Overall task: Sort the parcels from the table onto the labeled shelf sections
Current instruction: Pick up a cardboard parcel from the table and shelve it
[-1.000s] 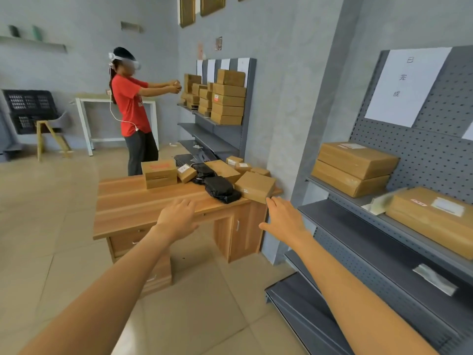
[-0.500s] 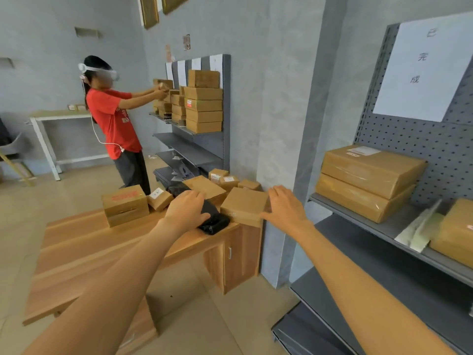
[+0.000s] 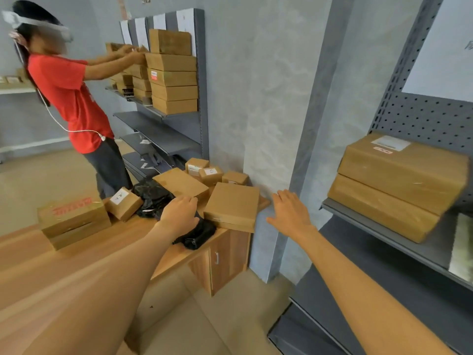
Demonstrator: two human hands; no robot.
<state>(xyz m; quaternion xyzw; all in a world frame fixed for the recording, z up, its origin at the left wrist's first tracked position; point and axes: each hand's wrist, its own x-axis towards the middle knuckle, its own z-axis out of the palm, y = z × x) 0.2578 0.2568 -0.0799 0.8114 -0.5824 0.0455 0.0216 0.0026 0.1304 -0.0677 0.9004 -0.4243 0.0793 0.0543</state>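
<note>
The flat brown parcel [image 3: 231,206] lay at the table's [image 3: 102,247] far right corner, its near edge jutting past the rim. The left hand [image 3: 180,216] hovered over a black bag [image 3: 197,234], fingers loosely bent, holding nothing; the right hand [image 3: 290,213] was spread, empty, just right of the parcel. A careless one-sided nudge could have tipped it floorward.

I note a wooden table [image 3: 107,252] carrying a red-printed carton [image 3: 73,221], a small labelled box [image 3: 124,203], black bags [image 3: 153,198], a flat brown parcel [image 3: 231,206] overhanging its right end, and small boxes [image 3: 210,172] at the back. On my right, a grey shelf [image 3: 399,245] bears two stacked brown parcels [image 3: 399,185]. A farther shelf [image 3: 163,114] holds stacked cartons [image 3: 172,78].
</note>
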